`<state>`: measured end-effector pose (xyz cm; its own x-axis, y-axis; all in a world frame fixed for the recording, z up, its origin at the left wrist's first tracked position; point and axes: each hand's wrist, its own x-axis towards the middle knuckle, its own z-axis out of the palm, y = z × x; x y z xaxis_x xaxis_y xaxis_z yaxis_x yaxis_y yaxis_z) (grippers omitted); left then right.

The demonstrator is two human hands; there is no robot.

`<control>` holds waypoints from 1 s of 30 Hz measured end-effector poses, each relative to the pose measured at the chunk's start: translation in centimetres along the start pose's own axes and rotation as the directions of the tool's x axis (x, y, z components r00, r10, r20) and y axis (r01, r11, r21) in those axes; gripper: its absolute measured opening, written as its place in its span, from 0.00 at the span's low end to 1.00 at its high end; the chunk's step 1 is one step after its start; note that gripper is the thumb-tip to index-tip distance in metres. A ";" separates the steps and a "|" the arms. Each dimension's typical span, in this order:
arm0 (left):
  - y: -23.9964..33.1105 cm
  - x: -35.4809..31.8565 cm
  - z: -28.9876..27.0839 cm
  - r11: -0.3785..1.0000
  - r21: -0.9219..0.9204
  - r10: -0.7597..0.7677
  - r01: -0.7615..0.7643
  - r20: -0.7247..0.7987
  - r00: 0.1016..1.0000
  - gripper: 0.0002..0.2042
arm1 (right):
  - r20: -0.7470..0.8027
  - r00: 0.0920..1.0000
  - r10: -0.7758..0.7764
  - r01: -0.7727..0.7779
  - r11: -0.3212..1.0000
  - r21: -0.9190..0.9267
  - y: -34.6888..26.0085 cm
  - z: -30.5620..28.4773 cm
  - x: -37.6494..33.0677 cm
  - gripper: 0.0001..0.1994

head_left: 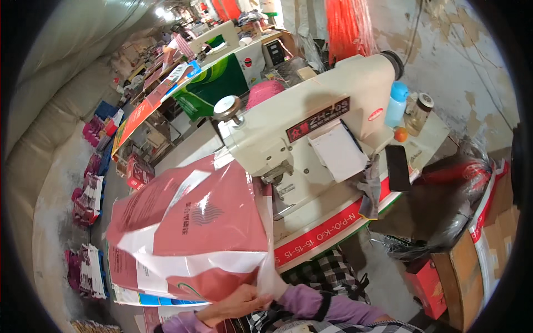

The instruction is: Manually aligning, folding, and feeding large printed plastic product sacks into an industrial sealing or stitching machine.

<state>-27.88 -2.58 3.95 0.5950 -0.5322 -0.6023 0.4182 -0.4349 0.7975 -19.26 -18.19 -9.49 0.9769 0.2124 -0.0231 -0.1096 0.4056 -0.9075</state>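
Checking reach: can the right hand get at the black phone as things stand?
Probably yes: nothing covers the black phone, though the right hand is at the lower edge of the pinkish-red bag.

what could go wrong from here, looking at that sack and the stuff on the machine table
The pink-and-white sack lies close to the stitching area of the sewing machine, so its edge might snag there if pulled about. The left hand is at the sack's near edge; the slick-looking film could slip. The black phone lies near the table's edge, so a bump may knock it off.
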 end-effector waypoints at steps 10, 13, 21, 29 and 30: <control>10.8 3.9 -0.1 0.618 0.707 0.448 -0.344 0.043 0.893 0.07 | 0.159 0.955 0.249 -0.289 0.898 0.331 -4.3 -1.5 -5.7 0.25; 11.1 4.3 1.4 0.030 0.906 0.315 -0.423 0.393 0.864 0.10 | -0.011 0.997 0.072 -0.073 0.992 -0.100 -5.6 -0.9 -9.5 0.27; 12.1 5.8 4.1 0.098 0.931 -0.283 -0.353 0.366 0.887 0.14 | -0.149 0.967 0.207 -0.253 0.861 -0.442 -7.8 -1.2 -7.1 0.29; 22.1 3.6 -6.3 -0.401 0.898 -0.101 -0.183 0.155 0.983 0.05 | -0.044 0.996 -0.081 -0.010 0.382 -0.924 -5.8 -3.9 -0.8 0.26; 22.5 2.6 -3.7 -0.411 0.899 -0.050 -0.154 0.146 0.988 0.04 | 0.099 0.976 -0.193 0.131 0.158 -0.979 -4.4 -4.2 1.8 0.17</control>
<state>-14.40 -11.03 20.47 0.4666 -0.6103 -0.6402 -0.8801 -0.3922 -0.2676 -16.20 -23.31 -7.27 0.9567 0.2170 0.1941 0.2896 -0.7782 -0.5572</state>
